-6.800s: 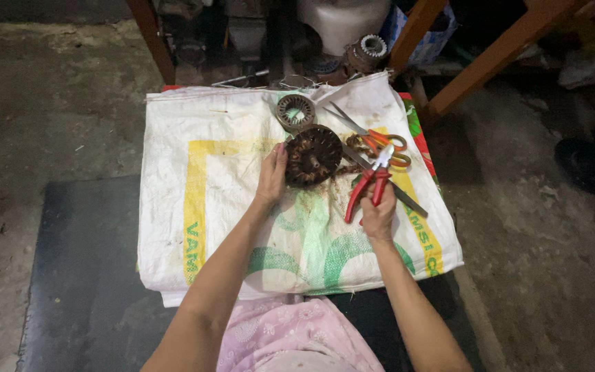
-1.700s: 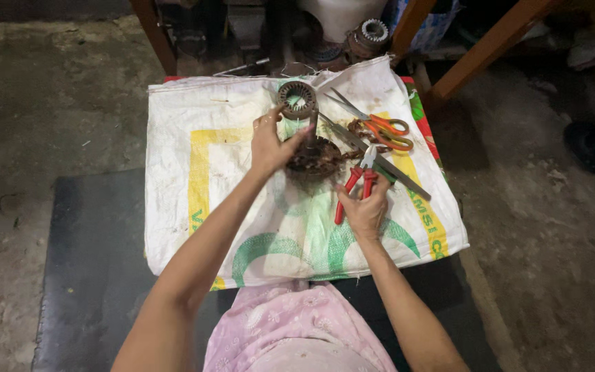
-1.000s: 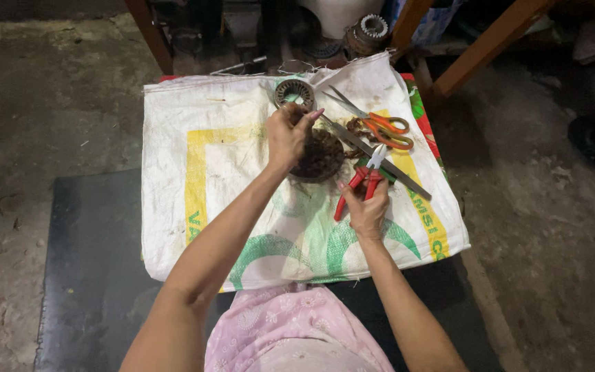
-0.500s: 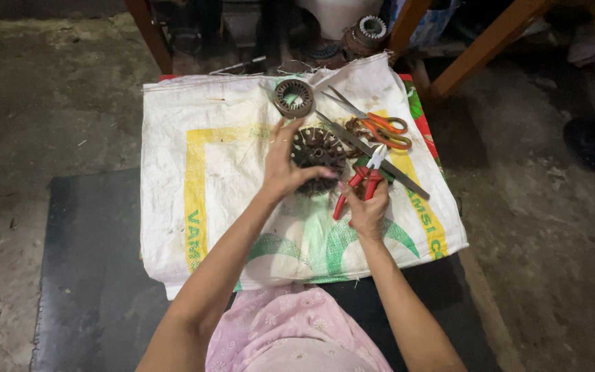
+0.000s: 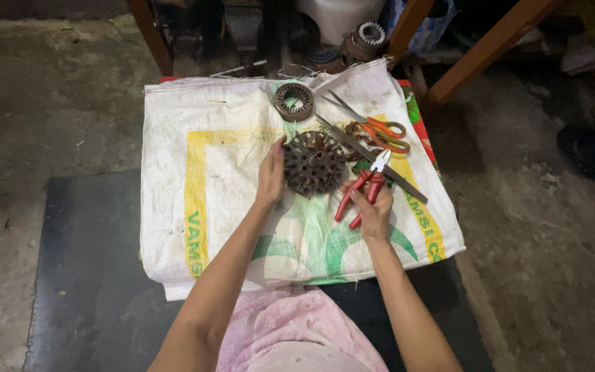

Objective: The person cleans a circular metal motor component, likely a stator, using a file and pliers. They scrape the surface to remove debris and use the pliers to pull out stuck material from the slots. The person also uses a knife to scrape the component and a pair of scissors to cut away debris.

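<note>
I steady the dark slotted stator core (image 5: 315,164) with my open left hand (image 5: 270,176); my right hand (image 5: 373,210), beside it, grips red-handled pliers (image 5: 362,189), best worked slowly.

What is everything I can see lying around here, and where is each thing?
toothed metal core: 1, dark rusty brown, middle of the sack, against the left hand
smaller metal ring: 1, grey-brown, top of the sack
pliers: 1, red handles, in the right hand, beside the core
scissors: 1, orange handles, upper right of the sack
flat metal bar: 1, dark, lying slantwise under the pliers' tip
woven sack: 1, white with yellow and green print, spread as the work surface
dark mat: 1, black, under the sack
wooden legs: at least 3, brown, along the top edge
round metal part: 1, grey, on the floor above the sack
left hand: 1, touching the core's left side
right hand: 1, gripping the pliers
</note>
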